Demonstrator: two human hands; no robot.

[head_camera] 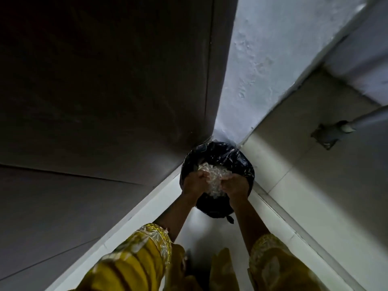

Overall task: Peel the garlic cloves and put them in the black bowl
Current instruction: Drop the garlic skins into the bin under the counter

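Garlic peel (212,177), a pale papery heap, cupped between both hands over a black-lined bin (218,156) at lower centre of the frame.

You hold the loose skins with the left hand (194,181) and right hand (235,183), fingers curled narrowly inward around the mass. Judge it very light, dry, crumbly and apt to scatter, so support it from beneath and at both sides rather than pinching. The heap has no clear long axis; it spreads roughly left to right between your palms. No peeled cloves or black bowl are in view.
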